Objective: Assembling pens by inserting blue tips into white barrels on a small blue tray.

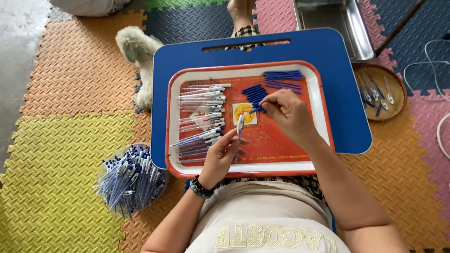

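While gripped upright in left hand point(220, 157): white pen barrel point(240, 129), near centre of red tray point(323, 110). Right hand point(288, 112) pinched on blue refill point(257, 110), beside refill pile point(255, 93). Barrels point(201, 115) stacked left.

Printed matter only.

1. Square white-and-yellow printed emblem point(244, 114) on the floor of the rectangular red plastic tray with white rim point(323, 100). Near the tray's middle, slightly left. White square ground, round yellow-orange motif inside. Partly covered by a pen and blue pen parts.

2. Faint white diamond-shaped print point(202, 121) on the tray floor, left of the emblem, mostly hidden under the row of white-and-blue pens.

3. Line of small light-coloured lettering point(281, 157) along the tray's near edge, running right of centre. Too small to tell more.

4. Row of cream-yellow stitched letters point(275, 236) across the person's pale shirt, bottom of view, seen upside down.

No packages, signs or screens seen.
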